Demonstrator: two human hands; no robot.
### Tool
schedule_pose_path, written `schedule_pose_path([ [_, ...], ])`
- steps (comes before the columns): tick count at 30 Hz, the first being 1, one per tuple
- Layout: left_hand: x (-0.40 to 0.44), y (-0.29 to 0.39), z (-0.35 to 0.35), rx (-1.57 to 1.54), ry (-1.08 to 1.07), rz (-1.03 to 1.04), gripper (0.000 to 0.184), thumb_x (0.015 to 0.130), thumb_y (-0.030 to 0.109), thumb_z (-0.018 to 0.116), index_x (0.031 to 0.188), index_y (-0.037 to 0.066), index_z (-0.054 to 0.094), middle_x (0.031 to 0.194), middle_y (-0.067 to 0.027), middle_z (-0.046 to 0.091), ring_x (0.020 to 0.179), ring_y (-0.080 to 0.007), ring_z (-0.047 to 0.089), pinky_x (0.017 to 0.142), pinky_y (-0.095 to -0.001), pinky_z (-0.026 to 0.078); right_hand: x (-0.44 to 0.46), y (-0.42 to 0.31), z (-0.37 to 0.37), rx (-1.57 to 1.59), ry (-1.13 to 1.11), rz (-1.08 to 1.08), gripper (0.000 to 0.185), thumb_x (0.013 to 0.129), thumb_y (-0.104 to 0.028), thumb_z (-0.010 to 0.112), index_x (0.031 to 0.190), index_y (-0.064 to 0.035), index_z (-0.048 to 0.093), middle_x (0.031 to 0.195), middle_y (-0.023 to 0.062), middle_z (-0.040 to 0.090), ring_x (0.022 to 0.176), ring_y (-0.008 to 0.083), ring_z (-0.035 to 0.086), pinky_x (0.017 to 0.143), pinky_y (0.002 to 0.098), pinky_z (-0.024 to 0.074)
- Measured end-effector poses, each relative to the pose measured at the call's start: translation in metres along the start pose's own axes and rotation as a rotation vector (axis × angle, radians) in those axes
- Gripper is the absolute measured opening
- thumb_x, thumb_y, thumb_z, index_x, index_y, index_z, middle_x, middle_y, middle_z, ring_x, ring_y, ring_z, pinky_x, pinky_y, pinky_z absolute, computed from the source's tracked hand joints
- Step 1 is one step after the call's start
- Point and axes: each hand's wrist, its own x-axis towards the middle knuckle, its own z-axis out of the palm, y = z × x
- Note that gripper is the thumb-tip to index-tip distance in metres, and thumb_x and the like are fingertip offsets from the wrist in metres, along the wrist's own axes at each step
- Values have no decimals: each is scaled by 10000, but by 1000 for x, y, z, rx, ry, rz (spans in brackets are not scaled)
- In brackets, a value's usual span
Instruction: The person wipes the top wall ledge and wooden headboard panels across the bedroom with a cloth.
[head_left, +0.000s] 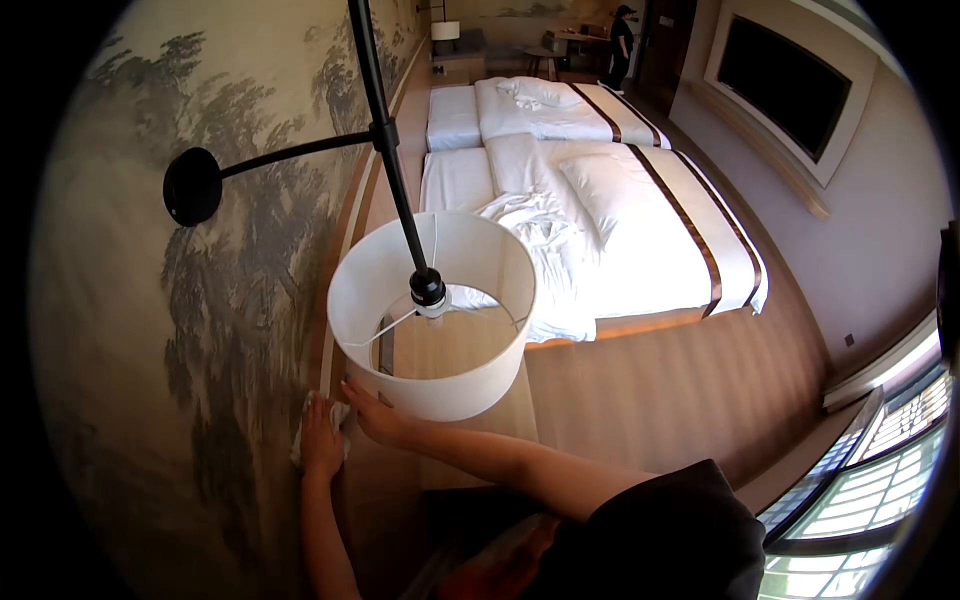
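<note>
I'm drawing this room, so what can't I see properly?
In the head view:
Crumpled white cloth: partly hidden under the bare left hand.
Slim, straight black lamp pole: top cut off by the upper edge.
Distant person in black clothes: hands too small to make out.

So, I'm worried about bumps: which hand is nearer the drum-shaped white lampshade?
Right: right hand close beside the lampshade; left hand farther left, on a crumpled white cloth.

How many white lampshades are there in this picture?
2. The near lampshade is beside the right hand; the far lampshade is beyond the beds.
</note>
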Motion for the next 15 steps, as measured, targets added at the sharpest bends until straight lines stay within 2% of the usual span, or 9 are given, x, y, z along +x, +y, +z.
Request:
schedule_pose_path([
  [2, -22, 2, -4, -38, -6, -20, 556, 810, 33, 489, 1349, 6, 356, 1465, -182, 215, 1346, -346, 209, 1099, -424, 201, -2, -12, -4, 25, -22, 35, 665, 741, 117, 380, 1385, -13, 281, 1428, 267, 234, 1329, 380, 248, 1091, 397, 223],
  [4, -40, 8, -8, -89, -36, -69, 567, 805, 44, 519, 1348, 10, 361, 1462, -182, 221, 1347, -342, 208, 1098, -422, 204, -1, -15, -10, -69, -42, -19, 657, 743, 106, 397, 1380, -20, 295, 1414, 267, 263, 1321, 377, 267, 1079, 407, 250],
  [6, -52, 7, -12, -23, -27, -20, 572, 814, 72, 551, 1350, 12, 363, 1460, -181, 230, 1342, -343, 224, 1086, -421, 229, -6, -12, -14, -137, -107, -8, 655, 744, 103, 399, 1379, -26, 302, 1406, 265, 281, 1317, 373, 278, 1074, 410, 260],
  [9, -45, 5, -3, 64, 2, 25, 570, 826, 68, 539, 1361, 16, 349, 1460, -182, 232, 1341, -343, 229, 1083, -425, 234, -5, -8, -16, -195, -85, -41, 659, 736, 109, 402, 1375, -24, 309, 1396, 253, 310, 1314, 363, 290, 1075, 412, 260],
  [13, -13, 11, 3, 53, 25, -63, 559, 856, 75, 514, 1381, 38, 327, 1472, -171, 214, 1351, -341, 209, 1088, -430, 224, 6, 4, -4, -39, 70, -65, 662, 740, 130, 384, 1380, -5, 285, 1404, 236, 310, 1319, 357, 283, 1093, 390, 230],
  [14, -3, 9, 5, 71, 17, -65, 558, 860, 80, 512, 1385, 50, 325, 1476, -165, 209, 1355, -341, 200, 1087, -430, 225, 11, 2, -6, 49, 55, -9, 599, 782, 73, 401, 1368, 32, 286, 1402, 257, 299, 1306, 371, 295, 1090, 391, 231],
  [15, 7, 6, 7, 88, 11, -64, 557, 864, 85, 510, 1389, 62, 324, 1479, -158, 203, 1358, -341, 191, 1087, -430, 226, 15, 2, -6, 54, 62, -8, 600, 777, 84, 392, 1365, 33, 290, 1391, 261, 314, 1305, 367, 298, 1089, 389, 233],
])
